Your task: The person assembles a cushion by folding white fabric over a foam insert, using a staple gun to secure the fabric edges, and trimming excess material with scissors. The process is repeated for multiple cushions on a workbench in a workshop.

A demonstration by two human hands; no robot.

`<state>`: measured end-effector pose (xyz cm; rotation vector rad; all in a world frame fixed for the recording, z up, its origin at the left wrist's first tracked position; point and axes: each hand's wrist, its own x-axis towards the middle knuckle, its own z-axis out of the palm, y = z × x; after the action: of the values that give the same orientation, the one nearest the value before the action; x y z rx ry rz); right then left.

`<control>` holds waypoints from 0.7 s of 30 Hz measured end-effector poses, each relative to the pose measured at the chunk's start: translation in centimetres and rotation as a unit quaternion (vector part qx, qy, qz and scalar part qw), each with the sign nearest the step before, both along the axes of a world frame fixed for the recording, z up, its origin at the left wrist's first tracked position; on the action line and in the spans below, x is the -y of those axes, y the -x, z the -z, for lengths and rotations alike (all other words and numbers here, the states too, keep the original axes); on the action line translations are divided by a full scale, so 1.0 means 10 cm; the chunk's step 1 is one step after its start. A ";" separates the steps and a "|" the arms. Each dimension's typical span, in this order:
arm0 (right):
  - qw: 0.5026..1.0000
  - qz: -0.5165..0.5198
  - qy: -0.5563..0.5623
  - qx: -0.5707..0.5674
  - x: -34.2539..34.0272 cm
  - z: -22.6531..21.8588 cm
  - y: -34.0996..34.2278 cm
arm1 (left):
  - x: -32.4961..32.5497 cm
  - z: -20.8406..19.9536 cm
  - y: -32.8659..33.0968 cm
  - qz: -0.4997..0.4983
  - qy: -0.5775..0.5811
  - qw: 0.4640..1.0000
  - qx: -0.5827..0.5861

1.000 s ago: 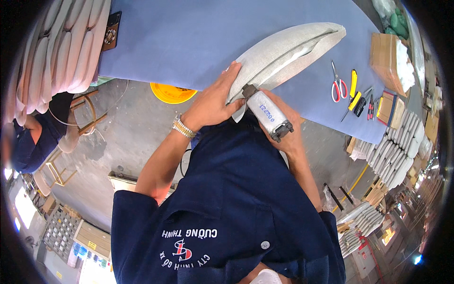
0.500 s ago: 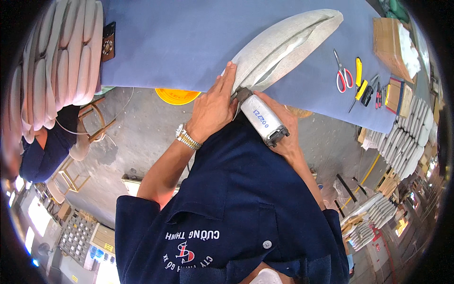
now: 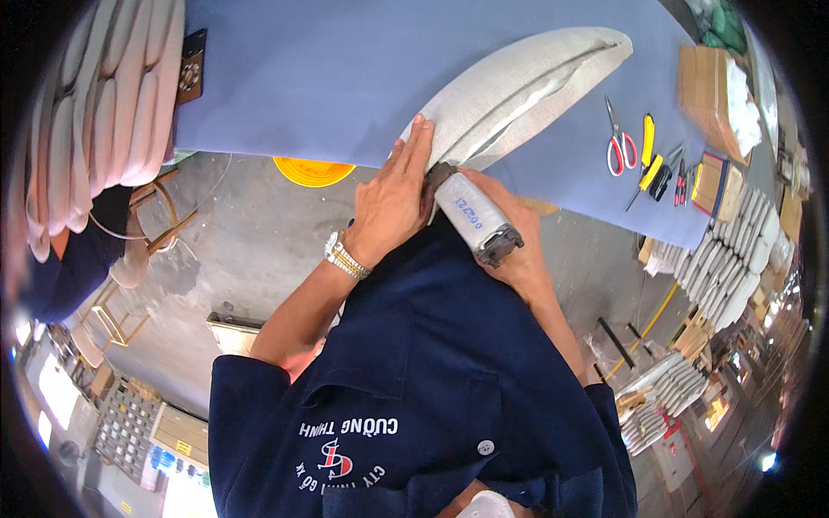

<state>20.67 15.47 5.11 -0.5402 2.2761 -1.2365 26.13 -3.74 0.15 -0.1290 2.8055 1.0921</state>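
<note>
A long curved pad (image 3: 501, 95) covered in light grey fabric lies slantwise on the table. White filling shows through a lengthwise gap in its cover. My left hand (image 3: 393, 194) grips the pad's near end, fingers stretched along its left edge and the thumb mostly hidden. In my right hand (image 3: 515, 233) is a silver staple gun (image 3: 471, 211) with dark ends. Its dark nose is at the pad's near tip, close to my left thumb; whether it touches the fabric I cannot tell. Most of my right fingers are hidden behind the tool.
The blue-topped table (image 3: 294, 78) bears red-handled scissors (image 3: 620, 147), a yellow cutter (image 3: 648, 142) and a cardboard box (image 3: 708, 95) on the right. Grey pads (image 3: 121, 95) are stacked at left, beside another person's dark sleeve (image 3: 82, 259). A yellow round container (image 3: 315, 171) sits below the table edge.
The view has shifted slightly, and the pad's far end appears a little lower. Both hands keep their hold, with the staple gun still at the pad's near tip.
</note>
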 end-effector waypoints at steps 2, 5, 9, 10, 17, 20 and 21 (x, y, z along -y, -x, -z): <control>0.998 -0.018 0.005 -0.052 -0.02 0.03 0.03 | 0.06 -0.01 -0.02 -0.001 -0.023 1.000 -0.014; 0.996 -0.026 0.014 -0.083 -0.01 0.04 0.02 | 0.09 0.09 -0.16 -0.017 -0.066 0.997 -0.043; 0.992 -0.030 0.032 -0.115 -0.04 0.10 -0.04 | 0.05 0.15 -0.19 -0.052 -0.091 0.993 -0.049; 0.993 -0.034 0.032 -0.109 -0.04 0.10 -0.04 | 0.04 0.15 -0.19 -0.056 -0.090 0.993 -0.052; 0.997 -0.025 0.043 -0.062 -0.05 0.11 -0.08 | -0.02 0.09 -0.18 -0.065 -0.094 0.991 -0.066; 0.998 -0.032 0.025 -0.043 -0.07 0.05 -0.08 | -0.06 0.06 -0.19 -0.064 -0.079 0.993 -0.057; 0.999 -0.037 0.015 -0.037 -0.07 0.02 -0.07 | -0.08 0.06 -0.21 -0.062 -0.068 0.994 -0.052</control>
<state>21.39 16.18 4.93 -0.6854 2.2800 -1.2343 28.20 -2.95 -0.48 -0.2422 2.8339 1.3512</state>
